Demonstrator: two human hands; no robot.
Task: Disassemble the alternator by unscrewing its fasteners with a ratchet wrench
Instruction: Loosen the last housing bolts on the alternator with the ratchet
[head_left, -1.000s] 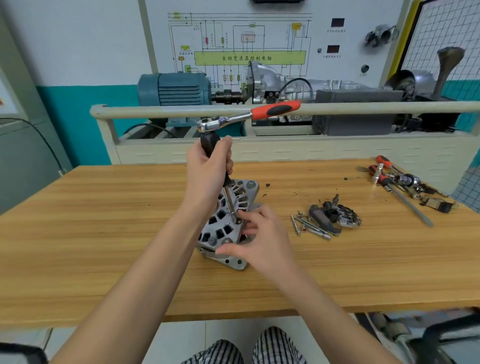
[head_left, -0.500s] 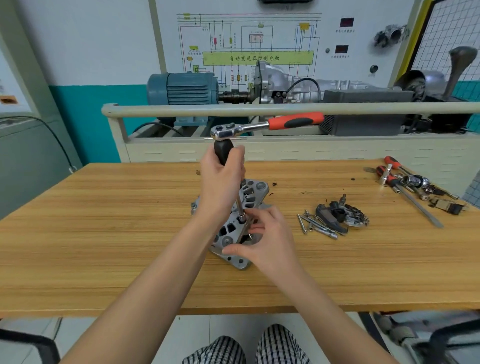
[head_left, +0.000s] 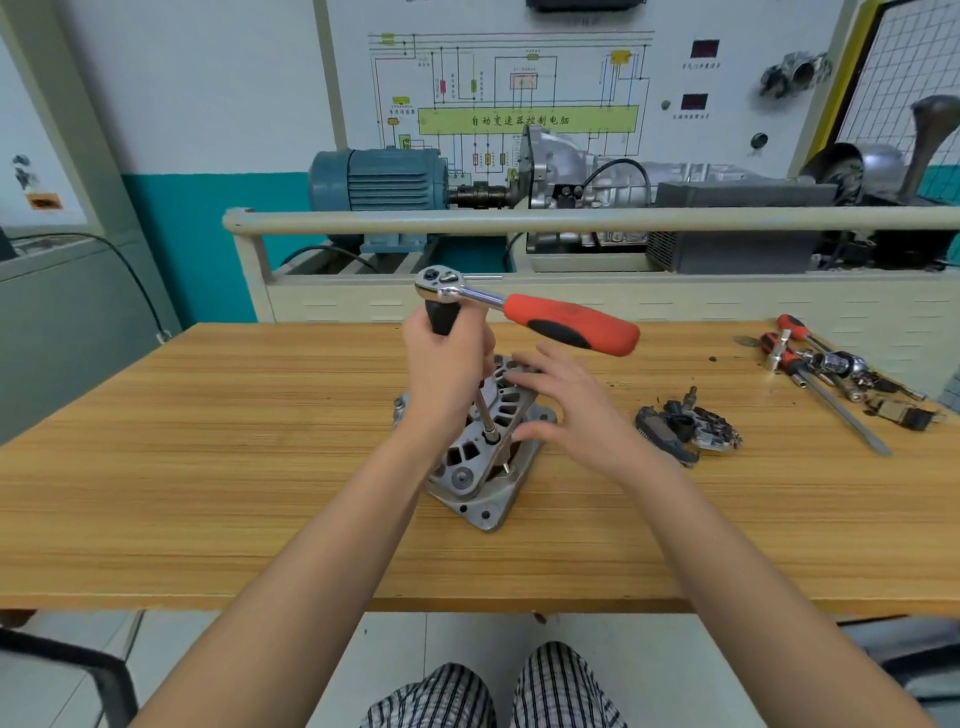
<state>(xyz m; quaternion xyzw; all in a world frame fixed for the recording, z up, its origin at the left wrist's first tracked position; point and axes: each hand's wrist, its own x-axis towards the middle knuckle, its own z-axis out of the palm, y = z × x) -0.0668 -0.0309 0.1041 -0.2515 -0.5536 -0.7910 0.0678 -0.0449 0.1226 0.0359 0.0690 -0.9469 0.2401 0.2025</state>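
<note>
Steadying the alternator (head_left: 470, 457) mid-table | left hand (head_left: 441, 374) grips the black extension under the ratchet wrench (head_left: 524, 312), socket seated on a fastener | right hand (head_left: 566, 410), a moment ago at the socket tip, now rests with relaxed fingers on the housing | judgement: alignment done, turning can start.

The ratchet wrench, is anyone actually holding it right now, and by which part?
Yes. The left hand grips the ratchet wrench by the black extension grip just under its head, not the red handle. The right hand holds nothing; its fingers rest open on the alternator.
</note>
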